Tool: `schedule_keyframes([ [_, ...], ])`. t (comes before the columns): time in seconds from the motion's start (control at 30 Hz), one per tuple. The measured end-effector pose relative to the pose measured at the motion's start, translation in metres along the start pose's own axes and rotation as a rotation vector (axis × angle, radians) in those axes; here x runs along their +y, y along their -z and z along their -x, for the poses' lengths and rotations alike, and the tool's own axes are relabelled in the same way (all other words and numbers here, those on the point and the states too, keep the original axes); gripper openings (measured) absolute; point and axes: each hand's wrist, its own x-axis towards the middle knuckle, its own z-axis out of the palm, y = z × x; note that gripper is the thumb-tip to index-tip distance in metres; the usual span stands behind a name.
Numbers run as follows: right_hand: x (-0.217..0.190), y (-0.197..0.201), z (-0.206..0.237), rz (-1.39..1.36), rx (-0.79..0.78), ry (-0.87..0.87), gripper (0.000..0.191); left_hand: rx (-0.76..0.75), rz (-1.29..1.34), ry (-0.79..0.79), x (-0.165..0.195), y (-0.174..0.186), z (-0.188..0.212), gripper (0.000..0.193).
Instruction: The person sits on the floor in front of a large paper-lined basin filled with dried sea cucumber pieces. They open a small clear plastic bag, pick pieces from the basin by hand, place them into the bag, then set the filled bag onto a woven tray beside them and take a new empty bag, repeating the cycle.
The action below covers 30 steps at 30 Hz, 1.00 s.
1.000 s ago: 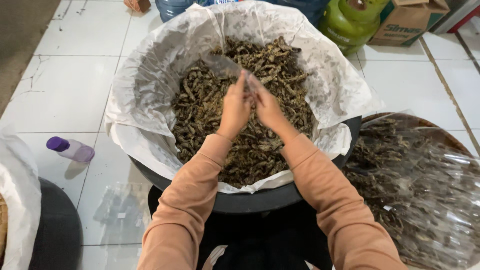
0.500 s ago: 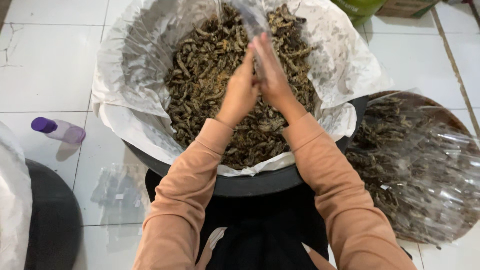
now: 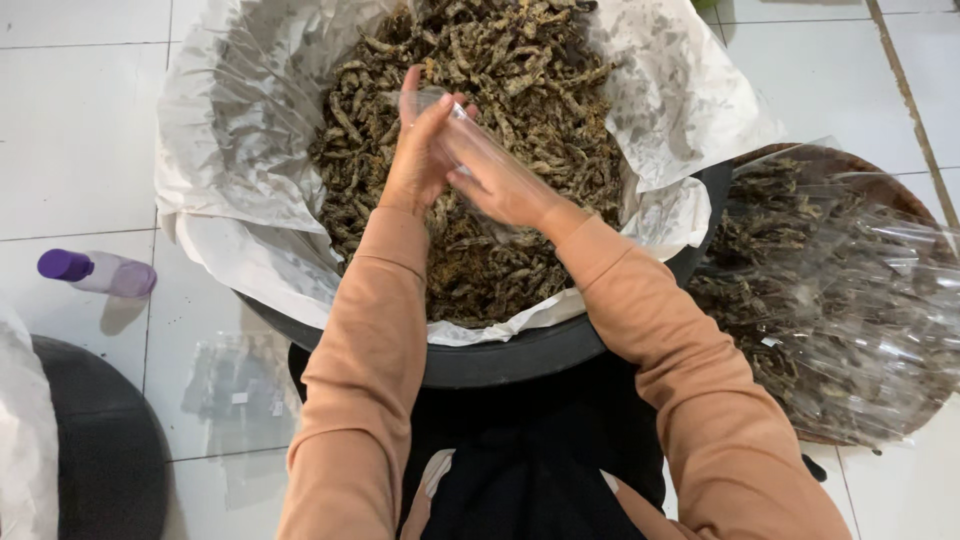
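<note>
**Small clear bag pinched between both hands over the basin**

The person sits behind a wide dark basin [image 3: 520,360] lined with crumpled white paper [image 3: 230,170] and heaped with dried brown strips [image 3: 500,130]. Both hands meet above the middle of that basin. The left hand [image 3: 418,155] stands upright, fingers pointing away from the body, palm turned inward. The right hand [image 3: 500,180] comes in from the basin's right side and lies flatter, its fingers pressed toward the left palm. Between them is a small clear plastic bag [image 3: 440,105], clamped flat by the two hands, its free end sticking up past the fingertips toward the basin's far rim. Its long axis runs roughly along the left hand's fingers. The heap lies directly under both hands, close below, neither hand plainly nearer.

To the basin's right sits a round tray [image 3: 880,190] piled with filled clear packets [image 3: 850,310]. To its left, on the white tile, lie a purple-capped bottle [image 3: 98,272] and a few flat empty bags [image 3: 235,390].
</note>
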Motion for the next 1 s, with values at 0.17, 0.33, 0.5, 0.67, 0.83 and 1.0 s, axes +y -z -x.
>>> schedule_keyframes([
  [0.17, 0.0, 0.016, 0.005, 0.036, -0.287, -0.325, 0.077, 0.454, 0.145, -0.18, 0.027, 0.037, -0.014, 0.114],
  [0.33, 0.009, 0.018, 0.022, 0.534, -0.791, -0.891, 0.146, 0.677, 0.425, -0.111, 0.045, 0.089, -0.006, 0.103],
  [0.5, 0.039, -0.003, 0.034, 0.671, -0.736, -0.703, 0.131, 0.676, 0.543, 0.04, 0.025, 0.091, -0.011, 0.099],
  [0.67, 0.067, 0.015, 0.043, 0.537, -0.378, -0.589, 0.061, 0.455, 0.558, 0.071, 0.017, 0.084, -0.015, 0.101],
  [0.83, 0.063, 0.039, 0.02, 0.045, -0.064, -0.927, 0.028, 0.534, 0.577, 0.132, 0.006, 0.072, -0.016, 0.103],
  [1.0, 0.05, 0.077, 0.021, -0.664, 0.442, -0.431, 0.03, 0.593, 0.634, 0.149, 0.003, 0.063, -0.018, 0.102],
])
